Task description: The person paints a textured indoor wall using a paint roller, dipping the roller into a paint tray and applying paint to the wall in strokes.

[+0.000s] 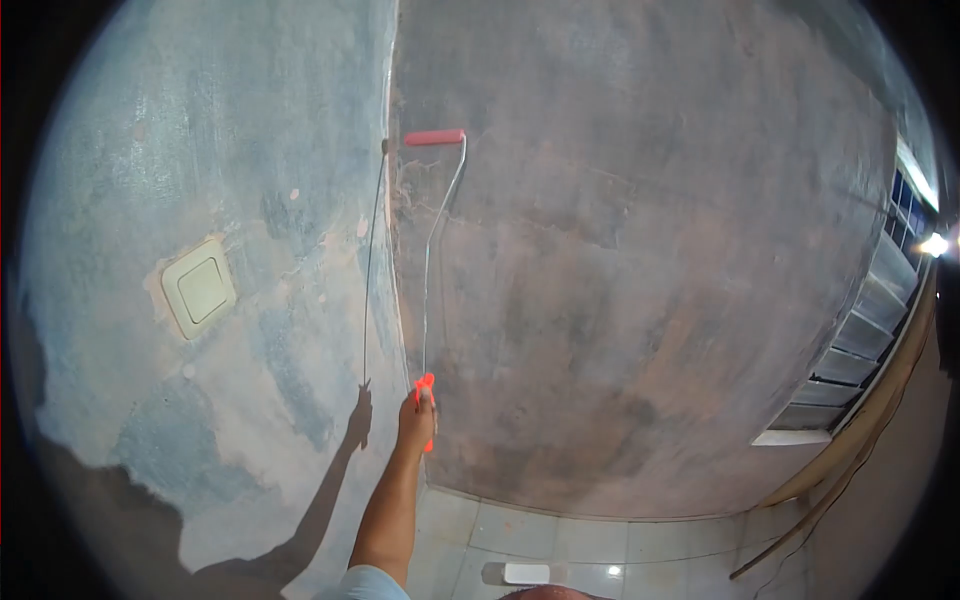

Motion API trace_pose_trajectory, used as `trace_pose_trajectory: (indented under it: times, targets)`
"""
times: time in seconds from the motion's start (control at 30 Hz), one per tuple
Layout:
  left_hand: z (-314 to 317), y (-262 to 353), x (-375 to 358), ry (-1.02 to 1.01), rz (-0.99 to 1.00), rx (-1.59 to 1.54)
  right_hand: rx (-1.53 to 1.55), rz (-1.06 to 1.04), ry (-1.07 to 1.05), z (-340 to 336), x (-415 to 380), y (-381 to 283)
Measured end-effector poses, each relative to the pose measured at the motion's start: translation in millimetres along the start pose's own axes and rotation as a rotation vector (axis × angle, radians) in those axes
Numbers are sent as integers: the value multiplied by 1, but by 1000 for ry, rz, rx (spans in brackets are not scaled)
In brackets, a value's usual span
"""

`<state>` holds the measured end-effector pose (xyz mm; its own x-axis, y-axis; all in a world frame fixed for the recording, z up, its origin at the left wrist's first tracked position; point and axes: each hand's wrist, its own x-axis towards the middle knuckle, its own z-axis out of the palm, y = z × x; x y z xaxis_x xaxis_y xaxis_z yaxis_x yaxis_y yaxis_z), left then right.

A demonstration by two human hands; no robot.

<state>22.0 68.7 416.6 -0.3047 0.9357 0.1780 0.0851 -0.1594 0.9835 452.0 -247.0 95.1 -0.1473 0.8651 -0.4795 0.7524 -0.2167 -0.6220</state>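
Observation:
My left hand (pixel 419 408) is closed around the orange handle of a paint roller (pixel 435 137), with the arm stretched out and up. A long thin wire frame (pixel 427 265) runs up from the handle and bends over to the red roller sleeve, which lies level against the patchy grey-brown wall (pixel 600 300), close to the room corner. Left of the corner, the pale blue-grey wall (pixel 230 420) carries the shadow of the arm and roller. My right hand is out of view.
A cream light switch (pixel 199 287) sits on the left wall. At the right is a louvred window (pixel 850 345) near a bright lamp (pixel 935 245). A small white rectangular object (pixel 527 573) lies on the tiled floor (pixel 590 541). A long thin stick (pixel 800 523) leans at the lower right.

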Motion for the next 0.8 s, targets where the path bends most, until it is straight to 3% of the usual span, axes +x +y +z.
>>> trace_pose_trajectory:
  times: [0.07,0.13,0.2,0.27,0.3,0.33,0.37,0.43,0.53,0.63,0.67,0.73,0.77,0.8]
  targets:
    - [-1,5,-4,3,-73,-51,-51,-51,61,-61,-18,-46]
    - [-1,-81,-47,186,202,232,248,1,81,-94,-18,-62]
    - [-22,-142,-101,41,-180,311,404,11,102,-110,0,-61]
    - [-32,-105,-104,22,-238,313,541,77,6,-108,16,-44]
    - [-39,-81,-97,4,-301,318,358,87,-2,-117,1,-68]
    - [-42,-70,-68,69,-142,307,363,89,-10,-133,-18,-116]
    - [-45,-60,-37,129,12,298,174,81,-19,-148,-37,-160]
    - [-53,17,14,58,25,165,-71,-16,-8,-135,-38,-177]
    - [-61,41,35,91,46,183,-84,-41,17,-123,-32,-207]
    - [-66,-59,-29,89,-52,451,-91,-68,5,-115,-32,-233]
    - [-64,-105,-61,155,75,399,-77,-72,21,-114,-29,-238]
    - [-84,-146,-108,-14,-200,457,-63,-67,14,-107,-36,-243]
    - [-87,-134,-108,-64,-348,316,-71,-53,29,-107,-38,-248]
    - [-83,-122,-92,-82,-333,314,-62,-48,49,-109,-32,-250]
